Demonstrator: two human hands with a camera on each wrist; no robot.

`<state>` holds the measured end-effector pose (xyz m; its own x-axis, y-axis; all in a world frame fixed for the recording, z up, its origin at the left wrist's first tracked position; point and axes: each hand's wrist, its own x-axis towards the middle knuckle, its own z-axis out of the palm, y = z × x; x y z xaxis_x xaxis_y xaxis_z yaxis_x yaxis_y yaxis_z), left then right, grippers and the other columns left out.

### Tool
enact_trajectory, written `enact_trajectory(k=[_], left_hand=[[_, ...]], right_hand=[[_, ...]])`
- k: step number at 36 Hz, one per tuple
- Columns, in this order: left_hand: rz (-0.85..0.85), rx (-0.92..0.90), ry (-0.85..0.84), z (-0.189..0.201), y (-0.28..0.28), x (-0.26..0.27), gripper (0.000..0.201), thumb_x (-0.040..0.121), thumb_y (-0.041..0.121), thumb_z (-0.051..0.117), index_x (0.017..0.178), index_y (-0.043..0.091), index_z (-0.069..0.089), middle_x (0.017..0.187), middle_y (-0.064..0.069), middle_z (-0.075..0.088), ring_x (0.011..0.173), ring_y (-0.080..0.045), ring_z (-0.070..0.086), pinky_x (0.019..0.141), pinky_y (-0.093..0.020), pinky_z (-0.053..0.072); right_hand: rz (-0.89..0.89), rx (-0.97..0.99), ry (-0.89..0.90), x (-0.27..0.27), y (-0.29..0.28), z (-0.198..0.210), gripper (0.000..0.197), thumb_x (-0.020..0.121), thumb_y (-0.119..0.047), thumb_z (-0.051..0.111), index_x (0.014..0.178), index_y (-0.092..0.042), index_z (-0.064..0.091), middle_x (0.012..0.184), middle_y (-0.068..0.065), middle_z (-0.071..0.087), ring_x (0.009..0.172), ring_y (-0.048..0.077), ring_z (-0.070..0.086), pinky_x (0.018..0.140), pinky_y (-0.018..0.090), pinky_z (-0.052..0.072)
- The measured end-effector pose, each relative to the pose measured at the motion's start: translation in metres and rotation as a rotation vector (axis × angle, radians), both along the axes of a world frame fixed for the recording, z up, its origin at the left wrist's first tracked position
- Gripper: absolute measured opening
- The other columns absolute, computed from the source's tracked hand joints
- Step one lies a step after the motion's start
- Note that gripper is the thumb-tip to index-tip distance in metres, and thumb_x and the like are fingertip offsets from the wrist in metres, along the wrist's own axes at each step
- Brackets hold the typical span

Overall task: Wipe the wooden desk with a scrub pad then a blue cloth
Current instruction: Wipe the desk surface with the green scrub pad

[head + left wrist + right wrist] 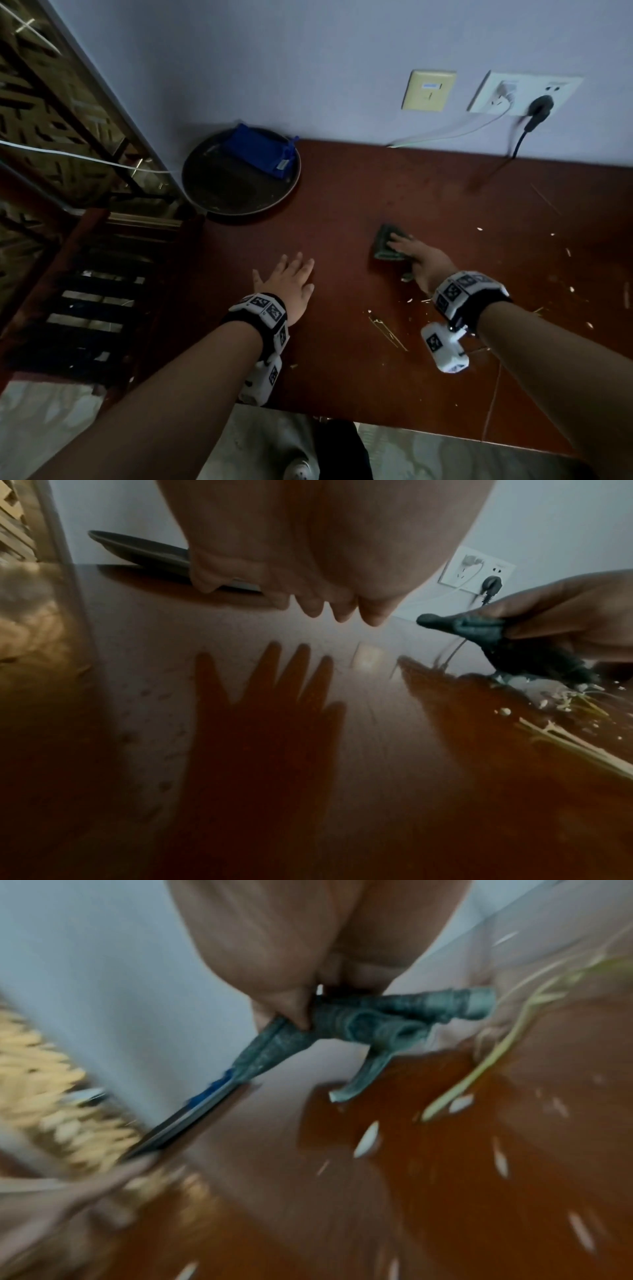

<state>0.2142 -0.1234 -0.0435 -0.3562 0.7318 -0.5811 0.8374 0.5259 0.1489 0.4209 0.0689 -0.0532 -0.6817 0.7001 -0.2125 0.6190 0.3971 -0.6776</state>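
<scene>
Pinching the crumpled green scrub pad [388, 244] between thumb and curled fingers, the right hand [419, 262] holds it on the wooden desk [359, 192]. Beside it hovers the left hand [291, 284], fingers straight, spread, holding nothing. A blue cloth [258, 149] lies in the dark tray [212, 202] at the desk's far-left corner.

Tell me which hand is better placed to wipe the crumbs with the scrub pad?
Right. The right hand already grips the scrub pad, beside the crumbs; the left hand is open, holding nothing.

wrists: black bands [239, 317] | white camera modules [445, 349] | black-white square markers | forearms bare
</scene>
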Motion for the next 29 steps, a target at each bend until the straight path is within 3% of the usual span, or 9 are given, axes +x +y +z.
enact_trajectory(k=[3, 7, 9, 12, 24, 29], left_hand=[[-0.001, -0.014, 0.007, -0.005, -0.006, -0.002, 0.054, 0.103, 0.042, 0.018, 0.152, 0.039, -0.004, 0.16, 0.015, -0.011, 0.148, -0.014, -0.011, 0.113, -0.066, 0.004], [0.002, -0.014, 0.02, -0.009, -0.014, -0.004, 0.054, 0.103, 0.043, 0.019, 0.151, 0.039, -0.003, 0.16, 0.015, -0.011, 0.148, -0.014, -0.011, 0.112, -0.066, 0.005], [0.004, -0.016, 0.021, -0.01, -0.017, -0.006, 0.054, 0.103, 0.044, 0.019, 0.151, 0.04, -0.004, 0.16, 0.015, -0.011, 0.148, -0.014, -0.011, 0.112, -0.066, 0.005], [0.013, -0.024, 0.018, -0.01, -0.021, -0.006, 0.053, 0.103, 0.044, 0.018, 0.151, 0.04, -0.004, 0.16, 0.016, -0.011, 0.148, -0.014, -0.011, 0.112, -0.066, 0.004], [0.001, -0.012, 0.018, -0.004, -0.033, 0.003, 0.054, 0.103, 0.043, 0.019, 0.151, 0.041, -0.006, 0.16, 0.016, -0.009, 0.148, -0.015, -0.01, 0.112, -0.066, 0.005], [-0.018, -0.011, 0.013, -0.001, -0.039, 0.011, 0.053, 0.103, 0.042, 0.019, 0.151, 0.041, -0.005, 0.16, 0.015, -0.01, 0.148, -0.015, -0.011, 0.112, -0.066, 0.006]], right_hand=[[-0.053, 0.046, -0.162, -0.002, 0.014, -0.006, 0.06, 0.089, 0.01, 0.037, 0.139, -0.022, 0.044, 0.154, -0.007, 0.025, 0.146, 0.024, 0.008, 0.119, 0.037, 0.009], [-0.002, 0.166, -0.53, -0.011, 0.014, -0.018, 0.058, 0.098, -0.035, 0.038, 0.149, -0.033, 0.012, 0.159, -0.008, -0.003, 0.145, 0.03, -0.008, 0.116, 0.049, 0.008], [-0.012, 0.156, -0.59, -0.018, 0.01, -0.022, 0.064, 0.096, -0.049, 0.034, 0.149, -0.036, 0.002, 0.158, -0.009, -0.011, 0.145, 0.028, -0.011, 0.116, 0.049, 0.005], [0.006, 0.117, -0.599, -0.028, 0.001, -0.023, 0.067, 0.093, -0.058, 0.029, 0.148, -0.037, -0.003, 0.157, -0.009, -0.015, 0.144, 0.027, -0.015, 0.116, 0.048, 0.001], [0.46, 0.201, -0.509, -0.029, -0.098, -0.015, 0.059, 0.098, -0.044, 0.031, 0.146, -0.043, -0.003, 0.155, -0.017, -0.017, 0.143, 0.019, -0.019, 0.116, 0.042, -0.005], [0.618, 0.207, -0.425, -0.005, -0.131, -0.006, 0.065, 0.096, -0.018, 0.039, 0.147, -0.044, 0.008, 0.155, -0.021, -0.009, 0.143, 0.012, -0.015, 0.117, 0.041, -0.005]])
